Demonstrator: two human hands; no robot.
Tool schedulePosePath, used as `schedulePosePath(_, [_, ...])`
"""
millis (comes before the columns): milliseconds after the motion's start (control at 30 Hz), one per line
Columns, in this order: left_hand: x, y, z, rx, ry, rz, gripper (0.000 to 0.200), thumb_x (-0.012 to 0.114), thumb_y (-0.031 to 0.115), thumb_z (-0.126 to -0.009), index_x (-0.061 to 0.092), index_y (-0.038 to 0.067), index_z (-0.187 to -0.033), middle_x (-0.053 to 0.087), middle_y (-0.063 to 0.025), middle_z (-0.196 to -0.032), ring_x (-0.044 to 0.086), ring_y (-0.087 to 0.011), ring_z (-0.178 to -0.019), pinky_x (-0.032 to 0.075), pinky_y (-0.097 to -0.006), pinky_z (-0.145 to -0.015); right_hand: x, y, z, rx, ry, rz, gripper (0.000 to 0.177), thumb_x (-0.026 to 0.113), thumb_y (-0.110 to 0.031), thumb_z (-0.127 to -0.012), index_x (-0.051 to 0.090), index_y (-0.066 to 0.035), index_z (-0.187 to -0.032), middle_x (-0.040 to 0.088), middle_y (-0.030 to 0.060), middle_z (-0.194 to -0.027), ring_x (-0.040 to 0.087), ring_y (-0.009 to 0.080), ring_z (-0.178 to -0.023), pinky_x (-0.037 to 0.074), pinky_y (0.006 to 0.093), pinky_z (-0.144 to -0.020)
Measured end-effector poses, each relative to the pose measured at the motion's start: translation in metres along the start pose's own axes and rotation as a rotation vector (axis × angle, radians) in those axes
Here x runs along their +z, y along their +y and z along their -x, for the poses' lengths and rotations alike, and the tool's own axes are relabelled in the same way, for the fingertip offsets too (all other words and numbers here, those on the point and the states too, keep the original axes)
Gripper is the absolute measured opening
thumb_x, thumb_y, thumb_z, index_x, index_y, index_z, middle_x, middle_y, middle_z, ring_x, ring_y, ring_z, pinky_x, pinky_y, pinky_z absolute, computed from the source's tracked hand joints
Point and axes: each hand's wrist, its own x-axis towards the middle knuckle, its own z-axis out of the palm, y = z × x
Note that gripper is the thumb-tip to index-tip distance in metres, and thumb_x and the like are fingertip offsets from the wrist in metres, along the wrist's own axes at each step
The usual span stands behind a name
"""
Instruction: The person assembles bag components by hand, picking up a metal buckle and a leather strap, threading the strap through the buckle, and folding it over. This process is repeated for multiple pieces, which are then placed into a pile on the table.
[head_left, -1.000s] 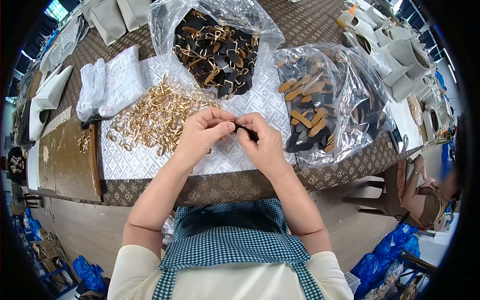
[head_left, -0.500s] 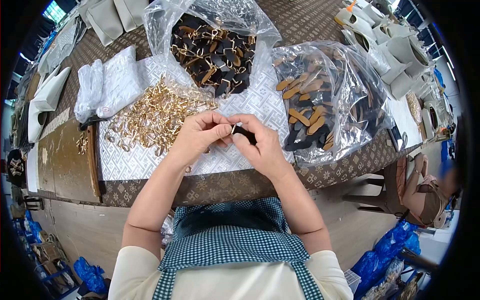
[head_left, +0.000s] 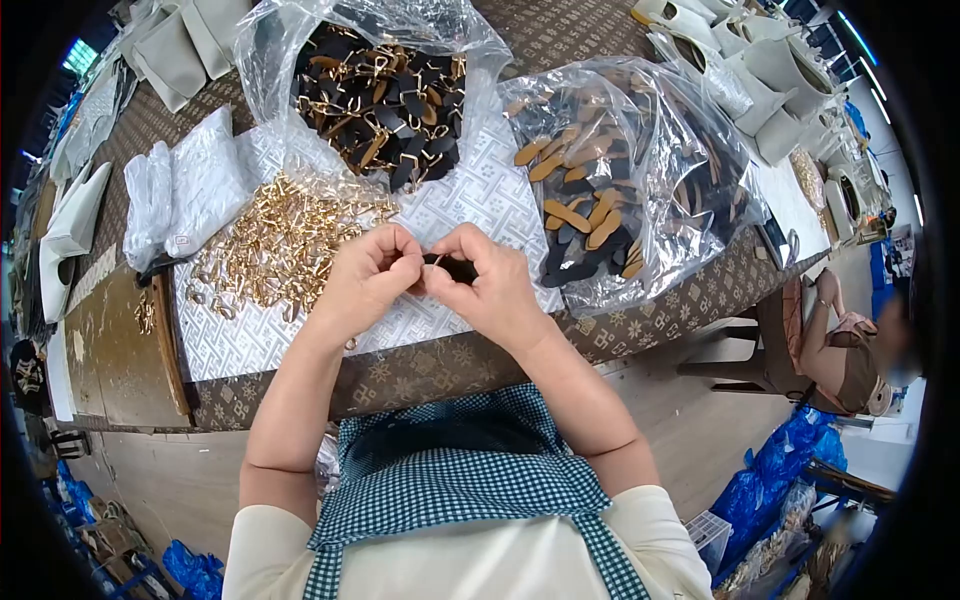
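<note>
My right hand (head_left: pixel 492 288) pinches a black leather tab (head_left: pixel 458 268) between thumb and fingers, with a glint of gold metal at its left end. Close beside it, my left hand (head_left: pixel 372 272) is closed, thumb against fingers, at that same end; what it grips is hidden. Both hands are above the white patterned sheet (head_left: pixel 400 350) near the table's front edge. Left of them lies a heap of gold snap hooks (head_left: pixel 275 245). To the right, a clear plastic bag (head_left: pixel 690 215) holds loose black and tan leather tabs (head_left: pixel 600 220).
Behind my hands, another clear bag (head_left: pixel 480 40) holds black tabs with gold hardware (head_left: pixel 390 100). White plastic packets (head_left: pixel 205 180) and a worn brown board (head_left: pixel 115 350) are at left. Pale bags (head_left: pixel 785 75) stand back right. A seated person (head_left: pixel 840 360) is at far right.
The view has shifted, so the table contents appear further left. My hands have drawn slightly apart, and the black tab stays in my right hand.
</note>
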Motion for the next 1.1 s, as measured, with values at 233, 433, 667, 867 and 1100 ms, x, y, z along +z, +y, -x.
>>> schedulePosePath(233, [0.000, -0.004, -0.002, -0.012, -0.033, 0.054, 0.009, 0.059, 0.009, -0.093, 0.057, 0.002, -0.088, 0.062, -0.0024, -0.083, 0.062, -0.0085, -0.072, 0.054, -0.0240, -0.066, 0.000, -0.001, 0.002, -0.029, 0.087, 0.124, 0.018, 0.068, -0.014, -0.080, 0.062, -0.005, -0.094, 0.066, 0.0107, -0.075, 0.067, 0.0249, -0.064, 0.052, 0.0325, -0.058])
schedulePosePath(433, [-0.004, -0.006, -0.013, 0.003, 0.013, 0.155, 0.010, 0.055, 0.012, -0.097, 0.056, 0.003, -0.092, 0.068, -0.0084, -0.090, 0.068, -0.0143, -0.079, 0.057, -0.0246, -0.067, -0.023, -0.010, -0.002, -0.161, 0.185, 0.271, 0.036, 0.070, -0.028, -0.083, 0.061, -0.005, -0.110, 0.066, 0.0120, -0.090, 0.062, 0.0297, -0.084, 0.050, 0.0392, -0.073])
schedulePosePath(667, [-0.029, 0.050, -0.035, 0.407, 0.399, -0.139, 0.042, 0.054, 0.025, -0.100, 0.051, -0.003, -0.131, 0.062, -0.0140, -0.124, 0.061, -0.0209, -0.113, 0.049, -0.0310, -0.092, -0.078, 0.035, -0.009, 0.065, 0.308, 0.568, 0.026, 0.070, -0.011, -0.082, 0.067, -0.003, -0.107, 0.064, 0.0115, -0.105, 0.058, 0.0309, -0.093, 0.046, 0.0370, -0.083])
schedulePosePath(867, [-0.041, 0.037, 0.041, 0.145, 0.318, -0.748, 0.021, 0.071, 0.019, -0.085, 0.069, 0.004, -0.099, 0.065, -0.0050, -0.089, 0.061, -0.0142, -0.074, 0.049, -0.0293, -0.066, -0.079, 0.052, -0.009, 0.076, 0.252, 0.736, 0.014, 0.067, -0.014, -0.085, 0.068, -0.002, -0.092, 0.064, 0.0108, -0.091, 0.058, 0.0315, -0.091, 0.046, 0.0405, -0.081])
schedulePosePath(1100, [-0.028, -0.014, 0.074, 0.175, 0.356, -1.019, 0.019, 0.074, 0.018, -0.077, 0.066, 0.007, -0.092, 0.059, -0.0089, -0.091, 0.061, -0.0281, -0.085, 0.050, -0.0389, -0.072, -0.066, 0.033, -0.006, 0.024, 0.326, 0.390, 0.014, 0.063, -0.011, -0.092, 0.066, -0.001, -0.101, 0.066, 0.0096, -0.082, 0.062, 0.0200, -0.071, 0.049, 0.0305, -0.065])
